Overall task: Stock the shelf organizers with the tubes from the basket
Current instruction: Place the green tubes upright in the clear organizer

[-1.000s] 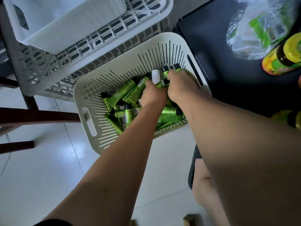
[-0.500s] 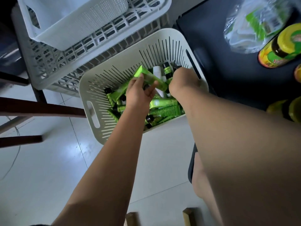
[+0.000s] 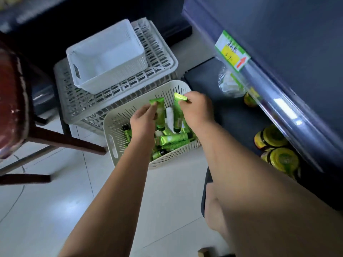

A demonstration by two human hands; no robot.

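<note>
Pinching separate green tubes [image 3: 160, 115], left hand [image 3: 143, 121] and right hand [image 3: 196, 110] hover above the basket [image 3: 109, 127] near blurred, seemingly yellow-lidded jars [image 3: 282, 158].

Glossy green plastic tubes [image 3: 160, 115] lie in a matt, slotted plastic basket [image 3: 118, 125] on smooth, shiny floor tiles [image 3: 46, 201].

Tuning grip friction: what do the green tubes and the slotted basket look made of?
Green tubes: probably soft plastic or foil laminate with a glossy metallic finish, going by the bright highlights, flat crimped ends and dark caps. Basket: looks like rigid moulded plastic, matte off-white, with uniform slots and a cut-out handle.
</note>
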